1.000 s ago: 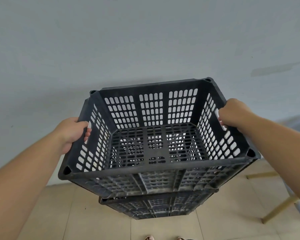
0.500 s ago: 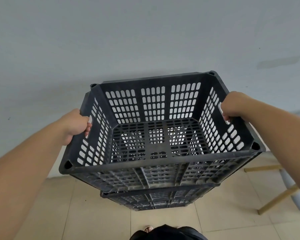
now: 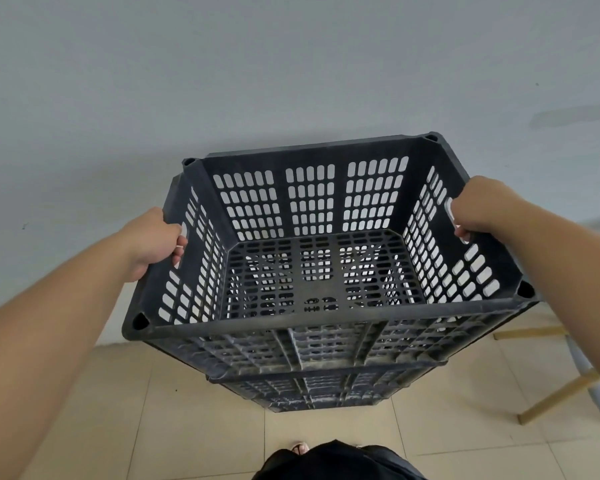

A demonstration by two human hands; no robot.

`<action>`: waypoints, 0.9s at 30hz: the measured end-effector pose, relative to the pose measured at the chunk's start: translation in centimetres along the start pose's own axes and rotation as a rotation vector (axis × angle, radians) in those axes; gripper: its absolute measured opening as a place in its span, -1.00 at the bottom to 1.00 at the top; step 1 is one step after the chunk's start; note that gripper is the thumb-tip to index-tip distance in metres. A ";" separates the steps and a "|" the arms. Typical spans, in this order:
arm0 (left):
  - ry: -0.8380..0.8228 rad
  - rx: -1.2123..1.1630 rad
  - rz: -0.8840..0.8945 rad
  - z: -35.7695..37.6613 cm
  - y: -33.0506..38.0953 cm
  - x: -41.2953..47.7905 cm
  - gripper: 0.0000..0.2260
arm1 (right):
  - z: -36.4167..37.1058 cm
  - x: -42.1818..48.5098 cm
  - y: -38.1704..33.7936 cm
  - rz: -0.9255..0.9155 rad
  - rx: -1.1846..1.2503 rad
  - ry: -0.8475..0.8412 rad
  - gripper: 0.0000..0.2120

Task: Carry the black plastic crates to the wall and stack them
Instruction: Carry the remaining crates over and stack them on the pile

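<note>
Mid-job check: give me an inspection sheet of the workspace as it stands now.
Surface: beige tiled floor, bare where visible.
Job's things: top black crate, empty, held level above a lower black crate that stands close to the wall; whether the two touch cannot be told.
Clutter: wooden legs of some furniture at the right; nothing else seen.
Grippers: left hand shut on the top black crate's left handle slot; right hand shut on its right handle slot.
Cables: nothing seen.
Surroundings: plain grey wall; the person's toes and dark clothing at the bottom edge.
</note>
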State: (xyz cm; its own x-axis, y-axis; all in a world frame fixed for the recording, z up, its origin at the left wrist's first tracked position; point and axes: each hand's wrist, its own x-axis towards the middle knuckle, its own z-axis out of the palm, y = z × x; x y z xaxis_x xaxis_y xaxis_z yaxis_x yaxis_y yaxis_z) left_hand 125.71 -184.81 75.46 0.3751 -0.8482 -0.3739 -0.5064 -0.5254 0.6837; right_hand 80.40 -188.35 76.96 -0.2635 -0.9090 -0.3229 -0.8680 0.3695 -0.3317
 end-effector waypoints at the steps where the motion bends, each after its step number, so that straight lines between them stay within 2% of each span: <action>1: 0.012 0.009 0.020 0.0 -0.1 0.2 -0.81 | 0.3 0.1 0.2 0.008 0.037 0.032 -0.70; 12: 0.093 0.040 0.067 1.2 -1.4 -0.1 -0.84 | 0.1 0.4 0.2 0.012 0.119 0.093 -0.73; 17: 0.078 0.024 0.064 1.0 -1.3 0.0 -0.84 | -0.1 -0.3 -0.2 0.042 0.102 0.021 -0.72; 27: 0.071 0.004 0.022 1.1 -1.6 -1.0 -0.83 | -0.6 -0.8 -0.4 0.039 0.045 -0.019 -0.69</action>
State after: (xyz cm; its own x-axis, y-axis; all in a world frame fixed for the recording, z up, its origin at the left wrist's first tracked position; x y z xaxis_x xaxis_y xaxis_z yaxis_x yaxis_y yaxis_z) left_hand 125.30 -183.25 74.07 0.4182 -0.8525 -0.3136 -0.5183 -0.5075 0.6884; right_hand 80.75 -187.93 77.85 -0.2885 -0.8902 -0.3527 -0.8374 0.4132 -0.3579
